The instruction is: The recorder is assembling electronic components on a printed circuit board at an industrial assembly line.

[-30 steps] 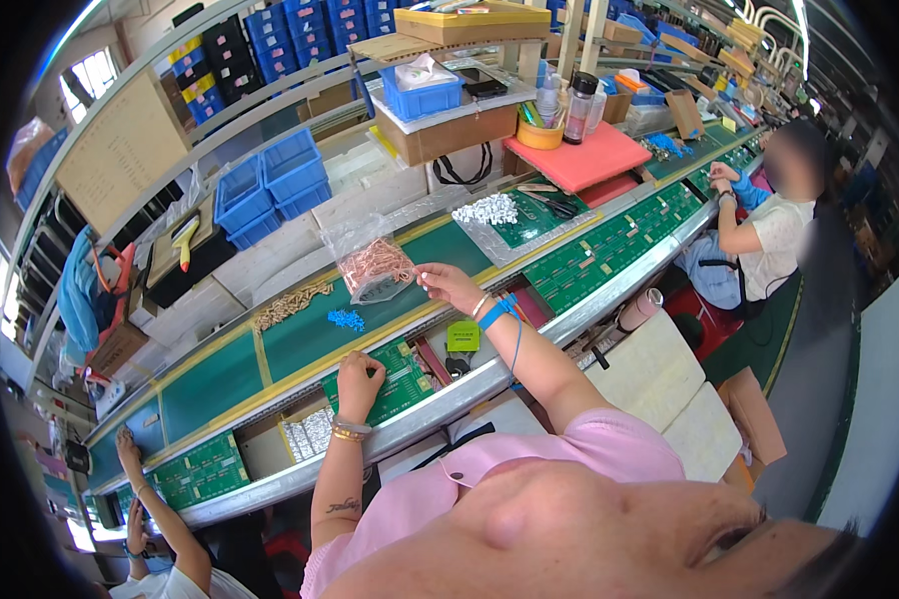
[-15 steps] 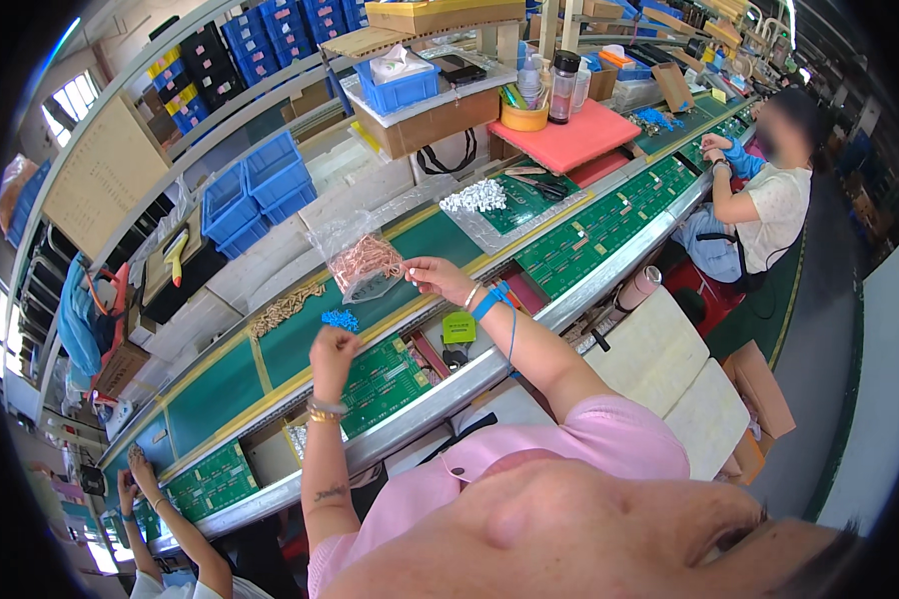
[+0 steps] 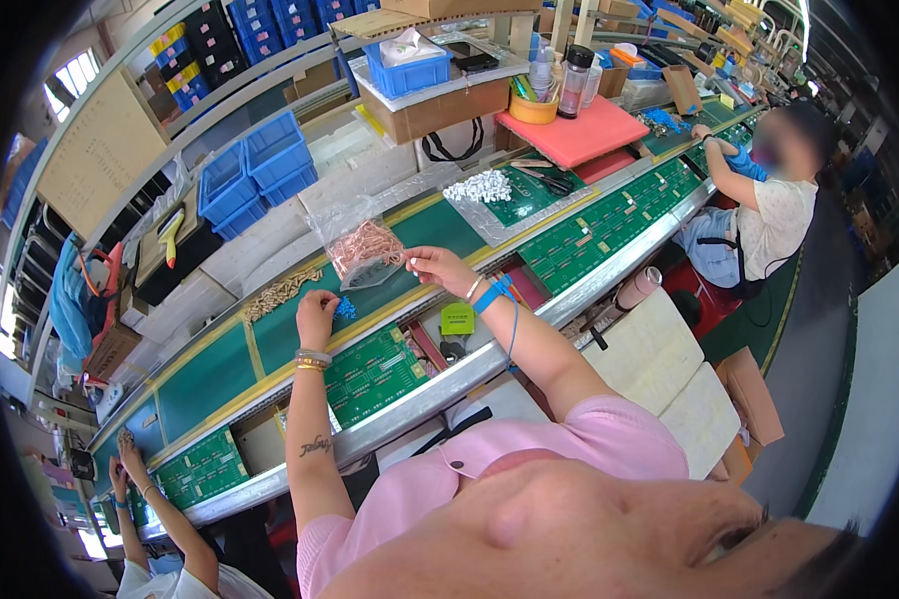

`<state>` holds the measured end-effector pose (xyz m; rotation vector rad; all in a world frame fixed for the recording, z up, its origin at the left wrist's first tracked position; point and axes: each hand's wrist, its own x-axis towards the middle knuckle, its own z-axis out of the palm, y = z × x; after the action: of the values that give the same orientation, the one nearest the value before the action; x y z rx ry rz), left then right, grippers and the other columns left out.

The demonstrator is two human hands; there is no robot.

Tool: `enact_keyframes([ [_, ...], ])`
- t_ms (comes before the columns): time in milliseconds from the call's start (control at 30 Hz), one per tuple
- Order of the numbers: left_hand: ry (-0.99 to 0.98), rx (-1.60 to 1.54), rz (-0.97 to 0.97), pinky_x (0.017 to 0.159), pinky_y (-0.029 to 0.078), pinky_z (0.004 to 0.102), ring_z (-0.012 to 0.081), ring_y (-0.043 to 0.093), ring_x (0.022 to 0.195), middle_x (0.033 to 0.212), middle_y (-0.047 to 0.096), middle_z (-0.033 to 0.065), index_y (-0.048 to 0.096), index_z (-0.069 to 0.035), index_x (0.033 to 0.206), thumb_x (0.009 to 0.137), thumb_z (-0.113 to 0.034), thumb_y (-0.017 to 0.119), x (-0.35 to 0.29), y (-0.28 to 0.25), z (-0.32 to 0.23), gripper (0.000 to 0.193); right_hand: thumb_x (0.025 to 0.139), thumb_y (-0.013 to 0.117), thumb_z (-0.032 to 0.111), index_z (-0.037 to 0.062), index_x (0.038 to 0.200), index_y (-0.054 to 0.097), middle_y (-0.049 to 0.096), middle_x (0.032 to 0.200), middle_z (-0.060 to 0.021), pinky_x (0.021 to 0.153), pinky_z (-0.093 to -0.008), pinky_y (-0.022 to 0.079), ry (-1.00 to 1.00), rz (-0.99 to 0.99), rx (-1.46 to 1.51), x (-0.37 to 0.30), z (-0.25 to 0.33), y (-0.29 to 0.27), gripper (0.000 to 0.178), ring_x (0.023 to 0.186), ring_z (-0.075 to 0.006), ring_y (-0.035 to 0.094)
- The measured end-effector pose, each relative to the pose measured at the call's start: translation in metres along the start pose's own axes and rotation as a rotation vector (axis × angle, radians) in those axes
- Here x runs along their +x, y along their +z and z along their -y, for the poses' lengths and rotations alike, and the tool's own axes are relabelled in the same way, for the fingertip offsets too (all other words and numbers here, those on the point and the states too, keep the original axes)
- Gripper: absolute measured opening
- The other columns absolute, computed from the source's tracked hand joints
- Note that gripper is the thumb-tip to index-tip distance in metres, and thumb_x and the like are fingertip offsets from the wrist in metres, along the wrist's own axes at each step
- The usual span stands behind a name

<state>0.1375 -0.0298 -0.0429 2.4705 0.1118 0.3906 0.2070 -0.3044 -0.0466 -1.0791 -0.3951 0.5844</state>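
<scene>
Bag (image 3: 372,273) at right hand (image 3: 438,266); blue pieces (image 3: 346,309) beside left hand (image 3: 316,312); hands curled, grasp unclear.

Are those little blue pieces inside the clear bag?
No, the blue pieces lie on the green surface, outside the clear bag.

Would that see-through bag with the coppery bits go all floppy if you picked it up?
The clear bag would probably flop, since its plastic looks thin and wrinkled. The coppery bits would likely shift and sag together, because they seem loosely heaped inside.
</scene>
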Motion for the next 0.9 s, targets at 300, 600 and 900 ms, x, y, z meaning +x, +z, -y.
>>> enact_keyframes([
  [300, -0.004, -0.072, -0.069, 0.062, 0.046, 0.0376, 0.0267, 0.059, 0.069, 0.074, 0.062, 0.0121, 0.06, -0.004, 0.081, 0.079, -0.014, 0.06, 0.001, -0.001, -0.006, 0.01, 0.087, 0.056, 0.018, 0.0082, 0.109, 0.058, 0.057, 0.088, 0.0039, 0.065, -0.0159, 0.042, -0.002, -0.036, -0.012, 0.005, -0.004, -0.004, 0.023, 0.074, -0.0019, 0.049],
  [600, 0.099, 0.021, -0.093, 0.063, 0.048, 0.0301, 0.0208, 0.063, 0.068, 0.077, 0.066, 0.0101, 0.065, -0.005, 0.087, 0.075, -0.01, 0.064, 0.001, -0.005, 0.005, 0.013, 0.086, 0.057, 0.021, 0.01, 0.11, 0.058, 0.06, 0.096, 0.0041, 0.065, -0.0161, 0.042, -0.026, -0.047, 0.01, 0.005, -0.001, -0.001, 0.026, 0.08, -0.0028, 0.053],
  [900, 0.095, 0.05, -0.076, 0.062, 0.048, 0.0317, 0.0224, 0.063, 0.065, 0.074, 0.065, 0.0113, 0.067, -0.005, 0.082, 0.072, -0.009, 0.066, 0.0, -0.015, -0.014, 0.011, 0.086, 0.056, 0.02, 0.0111, 0.11, 0.058, 0.062, 0.097, 0.0036, 0.065, -0.0177, 0.043, -0.043, -0.017, 0.0, 0.006, -0.004, -0.001, 0.025, 0.085, -0.0028, 0.053],
])
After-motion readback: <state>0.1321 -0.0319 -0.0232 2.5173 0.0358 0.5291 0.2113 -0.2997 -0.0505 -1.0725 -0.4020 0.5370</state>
